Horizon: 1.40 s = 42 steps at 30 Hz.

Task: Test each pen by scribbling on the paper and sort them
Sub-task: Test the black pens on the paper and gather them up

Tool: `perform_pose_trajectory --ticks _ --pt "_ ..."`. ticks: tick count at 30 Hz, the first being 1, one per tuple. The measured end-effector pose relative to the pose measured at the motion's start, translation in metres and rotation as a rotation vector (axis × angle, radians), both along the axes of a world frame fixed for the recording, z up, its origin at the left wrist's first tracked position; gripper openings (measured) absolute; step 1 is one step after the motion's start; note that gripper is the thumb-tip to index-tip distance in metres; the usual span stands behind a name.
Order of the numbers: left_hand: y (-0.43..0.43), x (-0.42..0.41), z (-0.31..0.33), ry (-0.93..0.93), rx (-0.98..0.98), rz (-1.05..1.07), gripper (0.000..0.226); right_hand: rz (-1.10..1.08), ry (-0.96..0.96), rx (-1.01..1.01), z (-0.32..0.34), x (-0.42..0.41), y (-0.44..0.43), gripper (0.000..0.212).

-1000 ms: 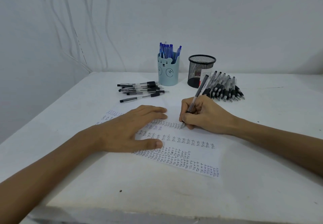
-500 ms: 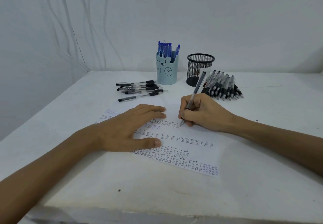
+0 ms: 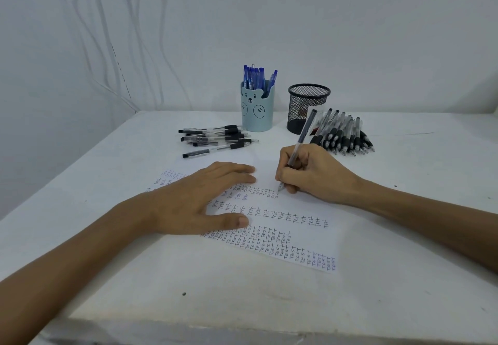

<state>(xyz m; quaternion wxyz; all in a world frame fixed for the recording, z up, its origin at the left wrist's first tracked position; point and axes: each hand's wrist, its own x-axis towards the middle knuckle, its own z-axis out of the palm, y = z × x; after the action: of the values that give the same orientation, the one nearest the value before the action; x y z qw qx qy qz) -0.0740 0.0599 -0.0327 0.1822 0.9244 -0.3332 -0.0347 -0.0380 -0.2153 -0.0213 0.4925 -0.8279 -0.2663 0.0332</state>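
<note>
Clear-barrel pen w/ dark cap (image 3: 301, 139): gripped in R hand (image 3: 315, 175), thumb + fingers curled round barrel, tip touching white paper sheet (image 3: 315, 239) at end of top row of "TEST" marks, mid-table. L hand (image 3: 199, 201) flat, fingers straight, pressing paper's 9 o'clock side. Loose black-grip pens (image 3: 215, 137) at paper's 11 o'clock; bigger heap of same (image 3: 345, 137) at 1 o'clock. Pale blue bear-face cup (image 3: 257, 113) w/ blue pens (image 3: 256, 77) at 12 o'clock; black wire-mesh cup (image 3: 308, 107) just beside it at its 3 o'clock.
</note>
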Motion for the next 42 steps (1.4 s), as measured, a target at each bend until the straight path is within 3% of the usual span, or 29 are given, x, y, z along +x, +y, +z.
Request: perform_pose_trajectory --ticks 7,12,15,19,23,29,34,36,38,42 --pt "-0.002 0.0 0.008 -0.006 0.048 -0.077 0.072 -0.025 0.069 0.022 0.003 -0.001 0.002 0.018" --pt "0.011 0.009 0.006 -0.023 -0.013 -0.023 0.065 -0.078 0.302 0.338 0.003 0.007 -0.003 0.027" --pt "0.022 0.015 0.007 -0.076 -0.048 0.007 0.063 -0.011 0.305 0.419 0.003 0.008 -0.005 0.024" --pt "0.03 0.022 0.006 -0.089 -0.106 0.009 0.045 -0.075 0.381 0.585 0.008 0.007 -0.002 0.046" --pt "0.031 0.025 0.004 -0.11 -0.128 -0.006 0.044 -0.177 0.448 0.625 0.029 0.007 -0.005 0.041" --pt "0.032 0.027 0.002 -0.119 -0.126 -0.017 0.044 -0.298 0.401 0.418 0.041 0.021 -0.017 0.044" --pt "0.032 0.028 0.001 -0.119 -0.134 -0.016 0.041 -0.565 -0.016 -0.13 0.052 0.043 -0.046 0.042" --pt "0.032 0.029 0.0 -0.126 -0.132 -0.016 0.041 -0.644 -0.116 -0.215 0.054 0.057 -0.059 0.042" --pt "0.033 0.029 0.0 -0.127 -0.131 -0.017 0.044 -0.715 -0.16 -0.264 0.054 0.073 -0.068 0.053" --pt "0.033 0.028 0.0 -0.109 -0.12 -0.017 0.052 -0.794 -0.159 -0.437 0.052 0.097 -0.075 0.039"
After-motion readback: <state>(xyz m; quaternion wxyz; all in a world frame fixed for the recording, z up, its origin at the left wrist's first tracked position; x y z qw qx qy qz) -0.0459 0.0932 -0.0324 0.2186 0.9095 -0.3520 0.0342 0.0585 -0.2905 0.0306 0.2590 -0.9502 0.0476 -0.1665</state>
